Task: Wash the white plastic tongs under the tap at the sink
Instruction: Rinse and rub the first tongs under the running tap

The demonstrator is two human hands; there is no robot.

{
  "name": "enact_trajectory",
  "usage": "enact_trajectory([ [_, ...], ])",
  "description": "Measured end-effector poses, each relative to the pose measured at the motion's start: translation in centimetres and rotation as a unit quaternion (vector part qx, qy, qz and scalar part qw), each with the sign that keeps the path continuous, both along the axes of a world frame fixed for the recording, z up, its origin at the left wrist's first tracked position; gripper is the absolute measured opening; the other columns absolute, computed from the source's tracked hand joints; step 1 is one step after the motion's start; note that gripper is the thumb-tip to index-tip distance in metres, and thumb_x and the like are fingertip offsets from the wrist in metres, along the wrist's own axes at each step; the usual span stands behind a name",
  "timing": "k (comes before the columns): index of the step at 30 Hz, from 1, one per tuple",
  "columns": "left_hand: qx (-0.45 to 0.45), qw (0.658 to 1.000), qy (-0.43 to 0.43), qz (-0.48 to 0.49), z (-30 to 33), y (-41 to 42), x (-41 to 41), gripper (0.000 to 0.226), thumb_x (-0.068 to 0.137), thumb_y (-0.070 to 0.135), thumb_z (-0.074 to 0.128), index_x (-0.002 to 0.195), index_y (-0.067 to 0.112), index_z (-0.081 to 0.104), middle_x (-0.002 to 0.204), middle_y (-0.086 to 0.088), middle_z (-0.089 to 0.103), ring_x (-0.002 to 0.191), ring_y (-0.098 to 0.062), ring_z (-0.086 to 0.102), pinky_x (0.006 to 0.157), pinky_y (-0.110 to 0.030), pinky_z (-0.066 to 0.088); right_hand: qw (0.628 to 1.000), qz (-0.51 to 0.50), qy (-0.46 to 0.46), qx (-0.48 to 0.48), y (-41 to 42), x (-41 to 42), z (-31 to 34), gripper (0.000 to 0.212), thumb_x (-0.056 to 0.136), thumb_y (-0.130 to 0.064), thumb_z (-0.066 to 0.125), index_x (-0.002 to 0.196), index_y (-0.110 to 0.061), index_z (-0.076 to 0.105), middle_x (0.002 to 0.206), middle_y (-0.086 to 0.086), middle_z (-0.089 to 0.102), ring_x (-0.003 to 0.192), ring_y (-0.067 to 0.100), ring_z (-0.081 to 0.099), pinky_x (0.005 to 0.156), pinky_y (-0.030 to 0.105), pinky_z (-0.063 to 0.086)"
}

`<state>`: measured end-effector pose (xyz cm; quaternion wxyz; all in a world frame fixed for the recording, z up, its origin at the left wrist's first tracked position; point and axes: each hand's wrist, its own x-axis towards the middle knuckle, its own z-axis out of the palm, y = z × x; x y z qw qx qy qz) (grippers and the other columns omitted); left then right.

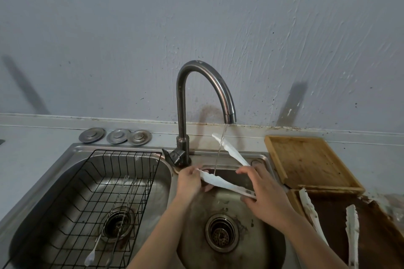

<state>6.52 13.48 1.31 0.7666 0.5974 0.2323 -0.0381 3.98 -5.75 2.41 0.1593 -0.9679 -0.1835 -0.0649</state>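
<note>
White plastic tongs are spread open over the right sink basin, under a thin stream of water from the curved steel tap. One arm of the tongs points up into the stream; the other lies nearly level. My left hand pinches the tip of the lower arm. My right hand grips the hinge end, thumb on top.
A black wire rack with a fork and a spoon sits in the left basin. Three metal strainer lids lie behind it. On the right stand a wooden tray and a dark tray holding another dirty pair of white tongs.
</note>
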Motion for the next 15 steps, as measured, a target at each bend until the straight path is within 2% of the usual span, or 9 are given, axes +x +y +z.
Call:
enact_trajectory([
  [2,-0.002,1.000,0.017,-0.005,0.2,-0.1,0.2,0.027,0.091,-0.010,0.035,0.104,-0.005,0.058,0.090,-0.024,0.063,0.065,-0.032,0.062,0.056,-0.033,0.049,1.000,0.007,-0.006,0.020,-0.1,0.0,-0.2,0.053,0.078,-0.028,0.069,0.121,-0.034,0.039,0.116,-0.009,0.042,0.093,0.003,0.050,0.072,0.014,0.043],
  [4,-0.026,0.999,0.031,-0.003,0.3,-0.2,0.6,0.027,0.085,-0.016,0.039,0.098,-0.005,0.061,0.089,-0.021,0.064,0.060,-0.027,0.059,0.048,-0.027,0.045,0.999,0.009,-0.003,0.037,-0.3,-0.1,-0.4,0.047,0.081,-0.027,0.068,0.119,-0.033,0.041,0.115,-0.010,0.042,0.096,0.003,0.049,0.080,0.017,0.044],
  [6,-0.039,0.998,0.042,-0.011,0.2,-0.4,0.9,0.027,0.081,-0.021,0.045,0.085,0.001,0.061,0.084,-0.014,0.064,0.063,-0.024,0.061,0.044,-0.024,0.048,0.999,0.009,0.000,0.048,-0.6,-0.3,-0.7,0.044,0.082,-0.024,0.067,0.116,-0.034,0.042,0.116,-0.011,0.042,0.101,0.003,0.047,0.086,0.018,0.042],
  [9,-0.020,0.998,0.049,-0.017,-0.2,-1.0,1.1,0.027,0.072,-0.022,0.059,0.079,0.004,0.062,0.083,-0.011,0.066,0.073,-0.025,0.064,0.045,-0.022,0.053,0.999,0.007,0.004,0.050,-0.9,-0.5,-1.1,0.041,0.083,-0.020,0.065,0.113,-0.036,0.043,0.117,-0.011,0.043,0.108,0.004,0.044,0.089,0.017,0.036],
  [10,0.000,0.999,0.051,-0.016,-0.5,-1.2,1.2,0.026,0.070,-0.020,0.063,0.079,0.005,0.063,0.083,-0.011,0.067,0.076,-0.026,0.065,0.047,-0.023,0.054,0.999,0.006,0.002,0.050,-0.9,-0.6,-1.2,0.041,0.082,-0.019,0.065,0.111,-0.037,0.042,0.116,-0.011,0.043,0.109,0.005,0.044,0.089,0.018,0.037],
  [12,0.033,0.998,0.056,-0.002,-1.2,-1.7,1.5,0.025,0.067,-0.014,0.067,0.085,0.004,0.067,0.084,-0.011,0.069,0.083,-0.027,0.067,0.063,-0.029,0.057,0.999,0.006,-0.004,0.051,-0.7,-0.7,-1.3,0.041,0.082,-0.016,0.064,0.108,-0.038,0.042,0.114,-0.011,0.043,0.109,0.008,0.044,0.089,0.020,0.039],
  [14,0.058,0.996,0.067,0.005,-1.8,-2.3,1.6,0.024,0.065,-0.005,0.065,0.087,0.002,0.068,0.089,-0.015,0.072,0.090,-0.031,0.068,0.079,-0.037,0.057,0.998,0.003,-0.008,0.055,-0.5,-0.8,-1.3,0.040,0.082,-0.013,0.063,0.108,-0.037,0.043,0.115,-0.011,0.044,0.112,0.008,0.041,0.090,0.019,0.037],
  [15,0.065,0.995,0.069,0.003,-2.1,-2.6,1.7,0.022,0.064,-0.001,0.062,0.084,0.003,0.067,0.091,-0.017,0.072,0.093,-0.033,0.068,0.082,-0.040,0.057,0.998,0.002,-0.012,0.056,-0.4,-0.8,-1.3,0.041,0.082,-0.012,0.062,0.109,-0.036,0.044,0.117,-0.011,0.044,0.113,0.007,0.040,0.091,0.019,0.037],
])
